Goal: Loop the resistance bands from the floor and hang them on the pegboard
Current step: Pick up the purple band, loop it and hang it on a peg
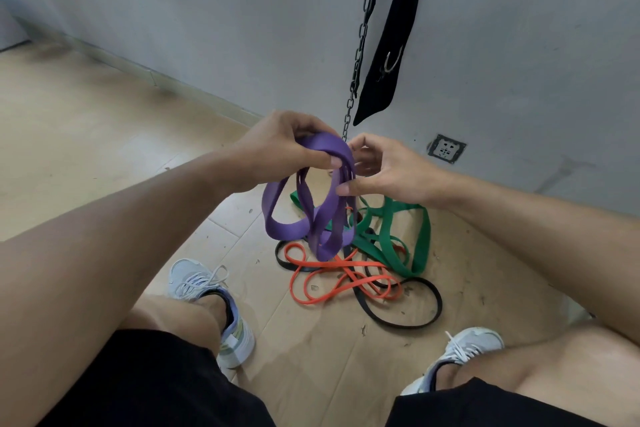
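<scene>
Loosely coiled purple band (304, 215), perhaps thrice looped.

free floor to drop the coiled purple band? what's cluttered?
Bare floor left of the left hand, up to the wall skirting. Also a bare strip between the two shoes, nearer than the black band. Crowded: the orange band and green band pile under the purple band.

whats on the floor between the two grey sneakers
In the head view, only bare wooden floor lies between the left grey sneaker and the right grey sneaker; the thin black rubber band loops just beyond.
</scene>
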Available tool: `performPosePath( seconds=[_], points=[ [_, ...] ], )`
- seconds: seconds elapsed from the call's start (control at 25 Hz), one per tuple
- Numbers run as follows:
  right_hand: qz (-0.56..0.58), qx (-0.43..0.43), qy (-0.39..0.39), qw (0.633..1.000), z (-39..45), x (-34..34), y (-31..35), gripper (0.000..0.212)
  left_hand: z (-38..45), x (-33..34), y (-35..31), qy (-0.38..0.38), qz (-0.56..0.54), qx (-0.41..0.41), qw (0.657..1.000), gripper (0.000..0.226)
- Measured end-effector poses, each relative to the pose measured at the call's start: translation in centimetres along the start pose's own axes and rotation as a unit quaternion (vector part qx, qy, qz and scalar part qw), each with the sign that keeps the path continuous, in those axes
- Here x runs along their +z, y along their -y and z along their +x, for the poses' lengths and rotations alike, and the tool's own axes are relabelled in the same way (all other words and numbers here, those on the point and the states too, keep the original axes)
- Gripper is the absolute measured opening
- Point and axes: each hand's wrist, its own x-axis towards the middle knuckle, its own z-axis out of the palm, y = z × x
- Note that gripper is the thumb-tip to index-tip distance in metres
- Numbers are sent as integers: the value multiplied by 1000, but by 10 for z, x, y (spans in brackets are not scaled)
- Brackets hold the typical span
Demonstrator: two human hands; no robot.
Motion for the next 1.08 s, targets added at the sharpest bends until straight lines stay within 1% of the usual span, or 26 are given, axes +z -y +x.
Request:
performPosePath(
  seconds=[0.08, 0.24, 0.32, 0.44, 0.52, 0.64, 0.72, 0.76, 0.84, 0.92, 1.0, 1.08],
  points=[
    [22, 2, -6, 1000, -1, 2, 4, 52, 0, -2, 3, -1, -35, -9, 999, 39],
    [10, -16, -61, 998, -4, 6, 6, 36, -1, -3, 8, 10, -24, -5, 1000, 44],
    [-10, -22, -87, 996, -6, 6, 8, 36, -2, -3, 8, 7, -19, -4, 1000, 46],
    [-49, -18, -73, 996, -9, 5, 15, 34, -3, -1, 4, -12, -39, 9, 999, 44],
    [-42, -14, -61, 997, -10, 5, 17, 32, -3, 2, 2, -21, -67, 20, 997, 40],
    [-32, -16, -79, 996, -13, 6, 17, 32, -2, 4, 2, -11, -81, 31, 996, 40],
    [-49, -22, -89, 995, -14, 4, 18, 30, -2, 5, 1, -10, -62, 36, 997, 43],
    [-58, -23, -94, 994, -14, 0, 20, 31, -2, 6, 0, -17, -38, 44, 998, 44],
    [-67, -28, -107, 992, -17, -9, 27, 40, -2, 7, -2, -44, 22, 62, 997, 47],
    [-50, -41, -135, 989, -20, -20, 35, 44, -1, 8, -4, -79, 44, 85, 992, 46],
    [-52, -59, -165, 983, -28, -31, 47, 37, 0, 11, -14, -114, 37, 118, 986, 44],
    [-68, -74, -192, 976, -37, -38, 57, 27, 3, 17, -31, -140, -2, 147, 979, 42]
  ],
)
